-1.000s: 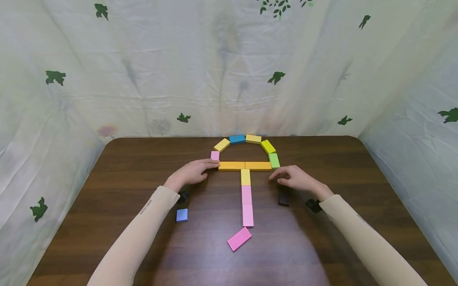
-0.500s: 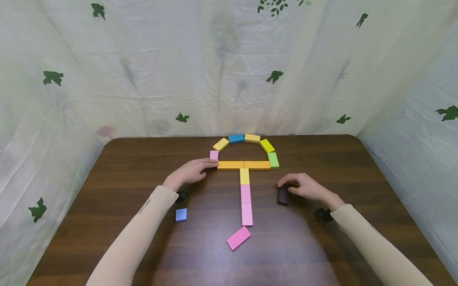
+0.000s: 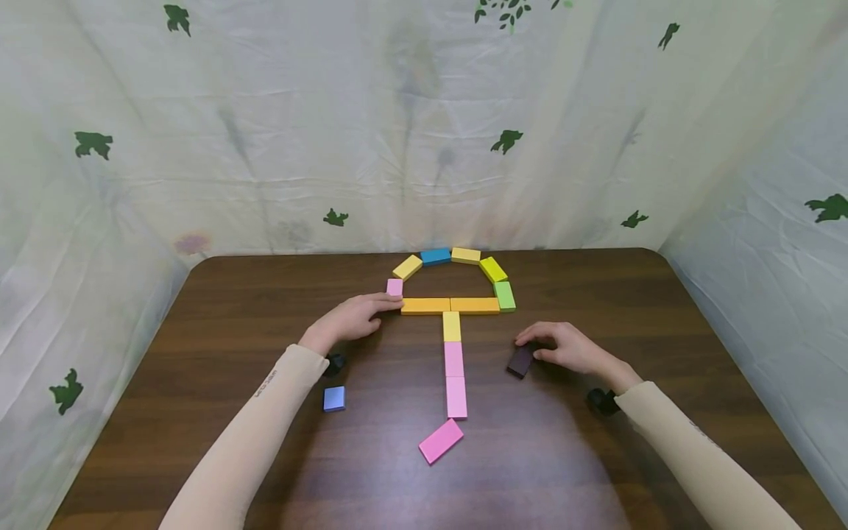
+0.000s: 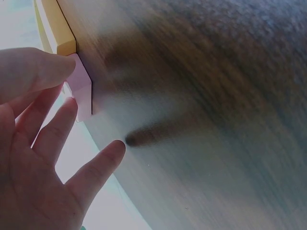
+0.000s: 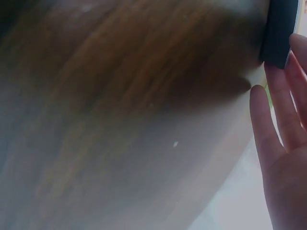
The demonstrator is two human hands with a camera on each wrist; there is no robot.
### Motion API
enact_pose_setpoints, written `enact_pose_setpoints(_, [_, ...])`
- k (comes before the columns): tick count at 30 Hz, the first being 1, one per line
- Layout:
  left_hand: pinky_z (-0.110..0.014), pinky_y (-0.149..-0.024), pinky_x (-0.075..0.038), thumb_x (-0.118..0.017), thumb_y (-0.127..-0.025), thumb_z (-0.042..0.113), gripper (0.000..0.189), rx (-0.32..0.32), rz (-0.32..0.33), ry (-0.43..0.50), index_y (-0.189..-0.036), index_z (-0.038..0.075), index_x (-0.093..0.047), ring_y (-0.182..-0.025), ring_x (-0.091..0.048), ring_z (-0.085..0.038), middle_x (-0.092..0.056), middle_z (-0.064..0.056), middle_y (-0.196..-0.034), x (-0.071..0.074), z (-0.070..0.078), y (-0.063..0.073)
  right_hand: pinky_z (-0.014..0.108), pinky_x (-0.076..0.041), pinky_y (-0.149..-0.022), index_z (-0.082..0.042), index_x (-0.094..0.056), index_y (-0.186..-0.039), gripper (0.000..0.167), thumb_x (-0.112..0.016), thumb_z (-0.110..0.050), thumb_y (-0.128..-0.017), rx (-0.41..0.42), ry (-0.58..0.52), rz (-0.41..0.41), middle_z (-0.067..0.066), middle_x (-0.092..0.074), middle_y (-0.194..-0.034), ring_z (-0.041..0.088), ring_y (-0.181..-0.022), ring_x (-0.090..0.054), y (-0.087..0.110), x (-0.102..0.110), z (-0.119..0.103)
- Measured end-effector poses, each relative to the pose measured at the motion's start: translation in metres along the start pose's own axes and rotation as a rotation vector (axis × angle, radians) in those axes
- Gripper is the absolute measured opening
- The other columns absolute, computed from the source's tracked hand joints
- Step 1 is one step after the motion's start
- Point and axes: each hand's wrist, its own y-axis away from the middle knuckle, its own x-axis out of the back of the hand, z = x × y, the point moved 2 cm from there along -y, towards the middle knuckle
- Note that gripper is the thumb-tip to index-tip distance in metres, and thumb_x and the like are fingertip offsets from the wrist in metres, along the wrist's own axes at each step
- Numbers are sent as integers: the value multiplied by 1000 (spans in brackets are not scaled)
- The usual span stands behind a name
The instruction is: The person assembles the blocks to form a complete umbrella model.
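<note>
In the head view, my left hand [image 3: 351, 319] reaches to the pink block [image 3: 394, 288] at the left end of an arch of coloured blocks. Its fingers lie nearly straight, with the tips at that block's near end beside the orange block [image 3: 426, 306]. The left wrist view has the thumb overlapping the same pink block [image 4: 82, 88]. Right of the stem of blocks, my right hand [image 3: 570, 348] pinches a dark block [image 3: 520, 362] between thumb and fingers. This block lies slanted at table level; the right wrist view catches its dark side [image 5: 280, 31].
A stem of a yellow block [image 3: 451, 327] and two pink ones [image 3: 454, 359] runs down from the orange bar. Below it a brighter pink block [image 3: 440, 442] lies slanted. A blue block [image 3: 334, 398] sits near my left forearm. A cloth backdrop [image 3: 265, 110] stands behind the table.
My right hand has moved right and nearer from beside the green block to the dark block and pinches it. The dark block has turned, its near end swinging left. My left hand stays put.
</note>
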Motion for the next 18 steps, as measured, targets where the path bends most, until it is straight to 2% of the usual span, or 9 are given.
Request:
enact_pose_setpoints(6, [-46, -107, -31, -48, -91, -4, 52, 14, 1, 10, -141, 9, -49, -132, -40, -30, -42, -12, -146, -2, -2, -1, 43, -46, -90, -13, -68, -114, 29, -67, -3, -87, -48, 8, 21, -1, -63, -113, 19, -103, -57, -2, -5, -4])
enact_pose_setpoints(14, [-45, -107, -32, -49, -90, -4, 51, 4, 2, 3, -140, 8, -50, -132, -40, -31, -43, -14, -145, 0, -1, 0, 45, -45, -91, -12, -67, -115, 37, -67, 5, -83, 3, 60, 22, 1, -61, -116, 21, -107, -56, -3, -8, -5])
enact_pose_setpoints(18, [-46, -107, -32, -49, -90, -4, 51, 4, 0, 9, -140, 8, -50, -132, -39, -31, -42, -14, -145, 0, 0, 0, 44, -45, -89, -12, -67, -115, 35, -68, 2, -83, 0, 61, 16, 0, -61, -114, 20, -104, -56, -4, -9, -6])
